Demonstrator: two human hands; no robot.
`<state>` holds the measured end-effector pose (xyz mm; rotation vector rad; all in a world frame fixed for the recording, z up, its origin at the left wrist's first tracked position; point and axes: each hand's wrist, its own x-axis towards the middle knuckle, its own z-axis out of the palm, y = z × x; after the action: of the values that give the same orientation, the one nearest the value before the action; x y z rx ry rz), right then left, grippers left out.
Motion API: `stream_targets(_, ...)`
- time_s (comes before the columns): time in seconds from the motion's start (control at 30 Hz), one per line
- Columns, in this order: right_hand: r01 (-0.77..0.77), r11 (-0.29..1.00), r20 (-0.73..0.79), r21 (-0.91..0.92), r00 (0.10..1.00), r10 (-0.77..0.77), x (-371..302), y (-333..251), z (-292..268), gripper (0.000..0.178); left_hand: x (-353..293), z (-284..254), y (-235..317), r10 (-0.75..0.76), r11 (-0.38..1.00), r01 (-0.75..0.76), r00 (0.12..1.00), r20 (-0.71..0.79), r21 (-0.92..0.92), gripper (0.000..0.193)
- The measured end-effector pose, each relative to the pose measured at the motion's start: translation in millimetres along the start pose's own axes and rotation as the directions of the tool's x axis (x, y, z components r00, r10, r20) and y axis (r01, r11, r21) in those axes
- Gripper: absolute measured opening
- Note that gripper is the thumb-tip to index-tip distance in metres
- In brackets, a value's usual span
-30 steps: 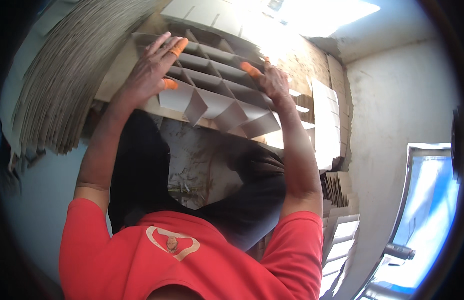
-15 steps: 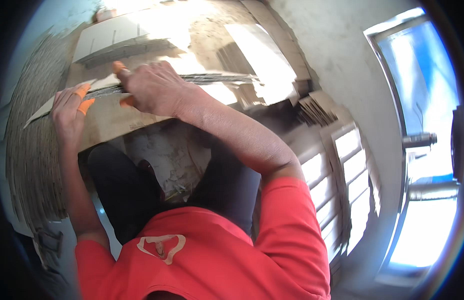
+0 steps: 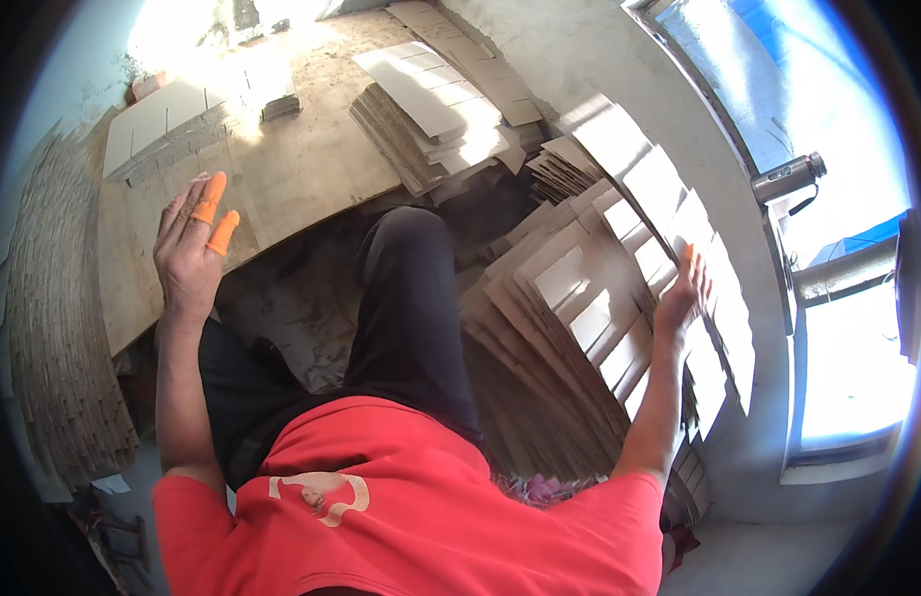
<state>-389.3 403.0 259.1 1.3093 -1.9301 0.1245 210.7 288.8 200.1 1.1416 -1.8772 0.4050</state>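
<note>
Hands (image 3: 187,266) (image 3: 683,298) wear orange finger tubes (image 3: 210,199), the right at flat cardboard sheets (image 3: 651,184).

L hand (image 3: 190,243) up over bench (image 3: 311,144), just inside its front edge nr the L corner; fingers loosely extended, thumb spread a bit off the index, orange covers (image 3: 210,199) on both. L forearm (image 3: 182,392) runs approx. straight up from the elbow, wrist nr straight. R arm (image 3: 654,397) reaches out sideways, well past bench's R end, only slightly bent; R hand (image 3: 683,296) w/ fingers pointing away from body, orange on one tip, grip unclear.
</note>
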Motion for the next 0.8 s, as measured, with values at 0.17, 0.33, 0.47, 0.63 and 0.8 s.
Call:
stream_targets(0.17,-0.119,0.99,0.108,-0.075,0.986,0.127,-65,83,42,0.042,-15,15,-1,0.009,1.0,-0.01,0.994,0.105,0.01,0.046)
stream_targets(0.33,-0.048,0.986,0.331,0.157,0.944,-0.006,-81,102,58,0.048,-12,23,4,0.007,0.999,-0.002,0.995,0.1,-0.044,0.042)
stream_targets(0.47,-0.448,0.79,0.674,0.418,0.736,0.061,-24,61,15,0.051,-16,20,0,-0.03,0.996,0.039,0.992,0.121,-0.076,0.038)
stream_targets(0.63,-0.09,0.804,0.125,0.588,0.992,0.019,43,-16,28,0.027,-21,35,-6,-0.095,0.985,0.108,0.99,0.107,-0.131,0.035)
stream_targets(0.8,0.423,0.647,-0.219,0.635,0.901,-0.374,104,-234,39,0.023,-35,44,-27,-0.183,0.973,0.202,0.97,0.161,-0.112,0.035)
